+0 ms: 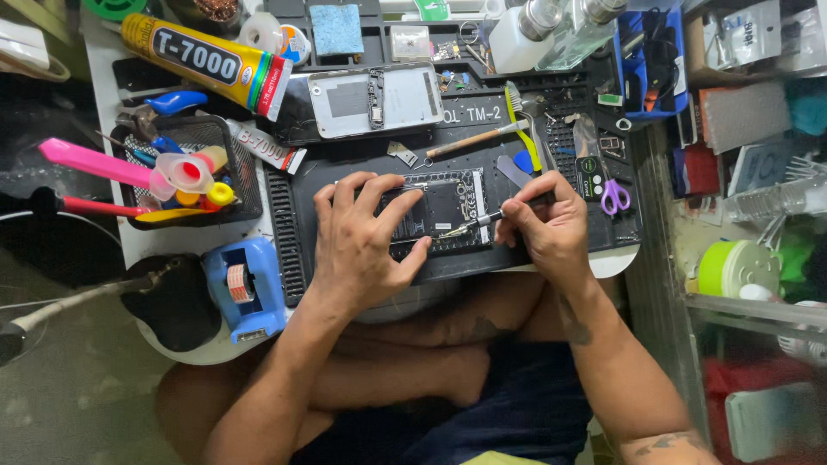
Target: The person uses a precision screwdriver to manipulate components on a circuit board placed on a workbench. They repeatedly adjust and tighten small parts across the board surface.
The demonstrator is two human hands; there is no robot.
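An opened phone with its dark inner board showing lies on a black work mat. My left hand grips the phone's left side, fingers curled over its top edge and thumb along its lower edge. My right hand holds a thin screwdriver, whose tip rests on the phone's lower middle. The phone's white back cover lies apart, higher up on the mat.
A yellow glue tube and a black mesh basket of tools stand at the left, and a blue tape dispenser is below them. A small brush and purple scissors lie on the mat. Cluttered shelves fill the right.
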